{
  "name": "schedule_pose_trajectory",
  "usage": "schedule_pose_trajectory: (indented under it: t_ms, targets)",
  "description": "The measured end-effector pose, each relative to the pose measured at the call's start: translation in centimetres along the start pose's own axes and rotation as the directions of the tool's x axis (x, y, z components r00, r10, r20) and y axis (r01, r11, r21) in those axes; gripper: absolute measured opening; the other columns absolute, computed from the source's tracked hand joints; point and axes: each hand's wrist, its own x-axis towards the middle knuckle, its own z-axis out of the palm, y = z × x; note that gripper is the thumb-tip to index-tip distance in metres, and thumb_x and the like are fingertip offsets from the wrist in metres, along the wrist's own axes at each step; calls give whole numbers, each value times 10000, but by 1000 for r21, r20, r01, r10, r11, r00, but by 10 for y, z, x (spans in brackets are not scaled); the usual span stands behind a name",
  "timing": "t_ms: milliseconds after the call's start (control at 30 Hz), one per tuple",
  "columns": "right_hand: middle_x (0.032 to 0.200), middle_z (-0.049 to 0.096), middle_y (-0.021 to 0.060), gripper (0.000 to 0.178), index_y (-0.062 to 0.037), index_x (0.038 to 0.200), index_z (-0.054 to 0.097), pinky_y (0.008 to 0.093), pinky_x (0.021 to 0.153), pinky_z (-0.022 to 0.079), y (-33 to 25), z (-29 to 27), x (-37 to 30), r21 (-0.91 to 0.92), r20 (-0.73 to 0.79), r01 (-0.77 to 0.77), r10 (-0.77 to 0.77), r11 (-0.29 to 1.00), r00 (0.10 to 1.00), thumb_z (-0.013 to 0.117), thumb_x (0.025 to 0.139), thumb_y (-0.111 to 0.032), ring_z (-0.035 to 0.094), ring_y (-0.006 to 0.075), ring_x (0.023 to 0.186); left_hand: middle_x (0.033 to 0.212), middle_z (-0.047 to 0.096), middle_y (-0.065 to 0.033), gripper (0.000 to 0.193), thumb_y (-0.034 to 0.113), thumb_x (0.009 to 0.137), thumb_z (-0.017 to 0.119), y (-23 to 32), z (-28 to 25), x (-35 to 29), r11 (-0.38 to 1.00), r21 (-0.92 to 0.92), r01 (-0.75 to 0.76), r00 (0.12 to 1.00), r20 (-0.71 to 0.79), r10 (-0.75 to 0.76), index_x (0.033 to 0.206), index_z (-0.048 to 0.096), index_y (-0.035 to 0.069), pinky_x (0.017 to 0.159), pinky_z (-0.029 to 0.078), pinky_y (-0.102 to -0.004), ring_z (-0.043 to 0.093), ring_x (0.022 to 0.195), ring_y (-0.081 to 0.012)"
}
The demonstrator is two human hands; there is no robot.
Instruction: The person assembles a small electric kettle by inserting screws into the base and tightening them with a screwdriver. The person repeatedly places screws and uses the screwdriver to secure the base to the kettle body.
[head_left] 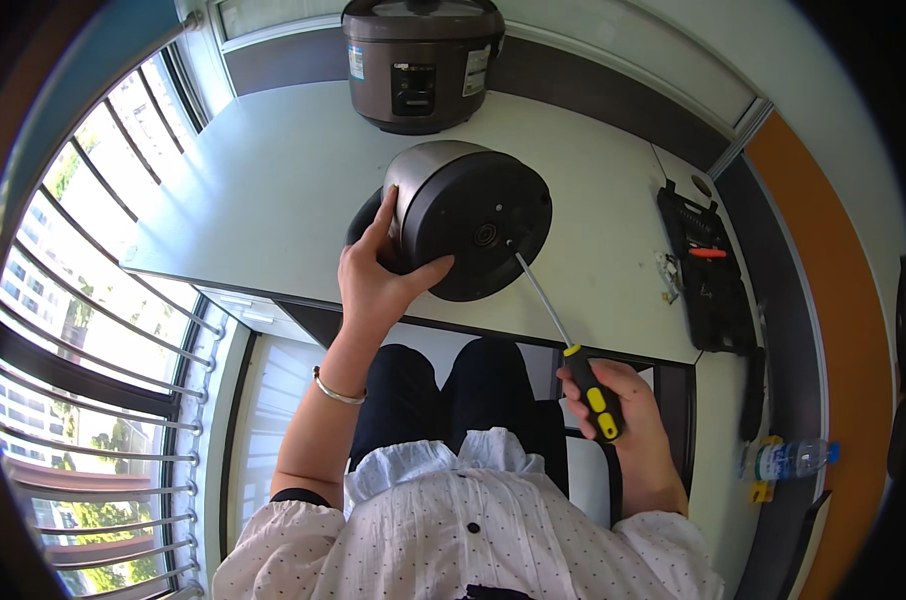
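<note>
From where I stood, the electric kettle was tipped at the upper centre of the frame, its black base turned toward the person, though I couldn't tell whether it touched the bench. The left hand was clamped on it, fingers along the silver wall and thumb on the base. The right hand, lower and right of centre, was wrapped round the handle of a screwdriver, its tip at the base just beside the round connector. I took the step for working a screw there, loosening or tightening I couldn't say. The next move, to my mind, called for keeping the shaft in line and turning under steady pressure, with the left hand bracing the kettle; at a slant, the tip could slip.
</note>
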Motion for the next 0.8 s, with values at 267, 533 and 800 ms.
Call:
schedule_pose_trajectory:
  t_ms: [267,533,800]
  targets:
    - [797,604,82,306,-15,1244,507,299,558,545,13,-4,-3,-624,-91,212,-339,752,937,514,976,-163,602,153,630,570,552,-19,866,267,561,824,1,3,-2,996,67,-55,998,-8,56,1335,524,20,563,429,-235,511,503,-103]
    - [762,562,124,336,23,1209,509,333,479,530,4,-2,0,144,69,-34,25,989,997,457,994,-230,546,167,537,558,528,-8,885,280,555,828,1,4,-3,994,87,-73,997,1,73,1342,517,17,540,414,-230,482,486,-95]
    - [760,569,112,342,23,1210,520,294,460,507,10,-1,5,214,130,-9,-19,977,991,456,994,-235,546,152,539,593,520,16,905,252,572,822,1,5,-3,999,33,-6,1000,3,6,1375,477,16,542,397,-209,465,526,-65]
